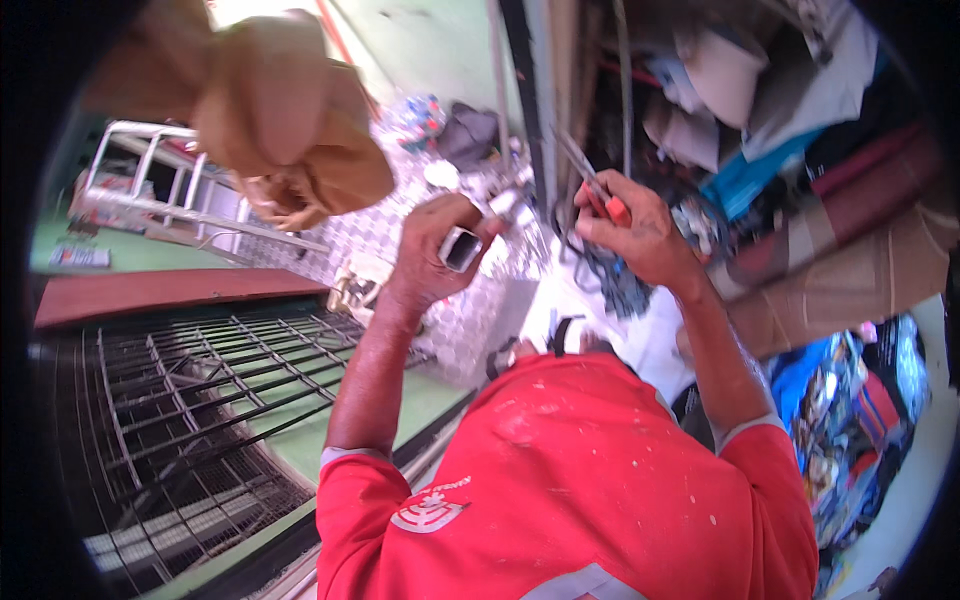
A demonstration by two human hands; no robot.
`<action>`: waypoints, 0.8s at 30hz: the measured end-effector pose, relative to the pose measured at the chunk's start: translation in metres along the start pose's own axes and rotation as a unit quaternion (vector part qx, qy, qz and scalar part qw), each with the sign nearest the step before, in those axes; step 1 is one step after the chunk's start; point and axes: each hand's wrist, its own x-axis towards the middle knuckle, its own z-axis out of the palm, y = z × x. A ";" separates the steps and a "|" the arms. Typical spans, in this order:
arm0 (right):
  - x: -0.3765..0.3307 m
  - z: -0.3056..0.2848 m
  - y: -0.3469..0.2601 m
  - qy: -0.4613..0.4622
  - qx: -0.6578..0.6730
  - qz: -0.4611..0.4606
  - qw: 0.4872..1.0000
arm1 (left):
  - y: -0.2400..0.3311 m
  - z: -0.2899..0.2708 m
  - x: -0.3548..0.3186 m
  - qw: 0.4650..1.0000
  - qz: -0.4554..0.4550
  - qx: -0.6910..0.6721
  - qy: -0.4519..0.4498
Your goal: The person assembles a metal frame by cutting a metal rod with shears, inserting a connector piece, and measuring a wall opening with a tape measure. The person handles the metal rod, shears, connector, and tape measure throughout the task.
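Observation:
My left hand (428, 240) is wrapped round a hollow rectangular metal tube (461, 250), whose open end points toward me. The rest of the tube runs away from me and is hard to make out against the bright floor. To the right, my right hand (645, 228) is closed on snips (590, 180) with orange-red handles. Their long metal blades point up and away to the left. The two hands are apart, raised in front of my red shirt, and the blades do not touch the tube.
Black metal grilles (230, 400) and a reddish-brown board (180, 294) lie at left. A white frame (150, 180) stands beyond. Blurred tan cloth (300, 130) hangs close at upper left. Clothes (850, 400) and a checked brown cloth (820, 270) are piled at right. Clutter covers the tiled floor (400, 210).

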 end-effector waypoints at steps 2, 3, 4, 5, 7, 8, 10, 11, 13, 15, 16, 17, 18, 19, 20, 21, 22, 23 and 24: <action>-0.026 -0.007 0.059 0.063 0.035 0.041 0.997 | -0.008 0.026 0.000 0.999 -0.002 0.016 -0.048; -0.041 -0.007 0.092 0.093 0.050 0.058 0.993 | -0.010 0.041 0.001 0.997 -0.004 0.017 -0.073; -0.056 -0.005 0.123 0.113 0.038 0.104 0.987 | -0.011 0.055 0.002 0.995 -0.006 0.019 -0.097; -0.070 -0.001 0.156 0.128 0.028 0.145 0.981 | -0.015 0.067 0.003 0.992 -0.009 0.028 -0.119; -0.105 0.020 0.239 0.145 0.019 0.265 0.953 | -0.031 0.094 -0.001 0.980 -0.029 0.046 -0.189; -0.110 0.027 0.239 0.128 -0.026 0.315 0.940 | -0.044 0.105 -0.012 0.973 -0.045 0.058 -0.220; -0.141 0.050 0.307 0.055 -0.086 0.405 0.908 | -0.074 0.138 -0.029 0.961 -0.059 0.065 -0.261; -0.151 0.061 0.328 0.033 -0.086 0.436 0.895 | -0.094 0.157 -0.042 0.958 -0.061 0.068 -0.271; -0.184 0.098 0.384 0.016 -0.119 0.490 0.863 | -0.135 0.196 -0.070 0.945 -0.072 0.064 -0.313; -0.208 0.137 0.435 -0.007 -0.217 0.499 0.839 | -0.174 0.238 -0.105 0.937 -0.078 0.060 -0.337; -0.226 0.160 0.467 -0.003 -0.269 0.485 0.832 | -0.193 0.259 -0.119 0.932 -0.079 0.057 -0.349; -0.239 0.179 0.494 -0.013 -0.277 0.495 0.823 | -0.209 0.282 -0.131 0.922 -0.096 0.059 -0.371; -0.247 0.193 0.521 -0.024 -0.288 0.501 0.816 | -0.225 0.304 -0.142 0.915 -0.106 0.057 -0.384; -0.256 0.206 0.547 -0.037 -0.298 0.507 0.808 | -0.241 0.324 -0.153 0.908 -0.116 0.055 -0.398; -0.255 0.216 0.565 -0.053 -0.294 0.516 0.803 | -0.259 0.344 -0.166 0.899 -0.125 0.054 -0.415; -0.246 0.217 0.579 -0.067 -0.295 0.520 0.799 | -0.276 0.363 -0.179 0.904 -0.123 0.045 -0.406; -0.239 0.222 0.599 -0.081 -0.294 0.523 0.796 | -0.294 0.384 -0.187 0.904 -0.124 0.049 -0.407; -0.239 0.233 0.630 -0.061 -0.317 0.495 0.807 | -0.308 0.402 -0.195 0.901 -0.127 0.050 -0.411; -0.234 0.243 0.661 -0.036 -0.341 0.466 0.815 | -0.324 0.420 -0.199 0.900 -0.126 0.052 -0.415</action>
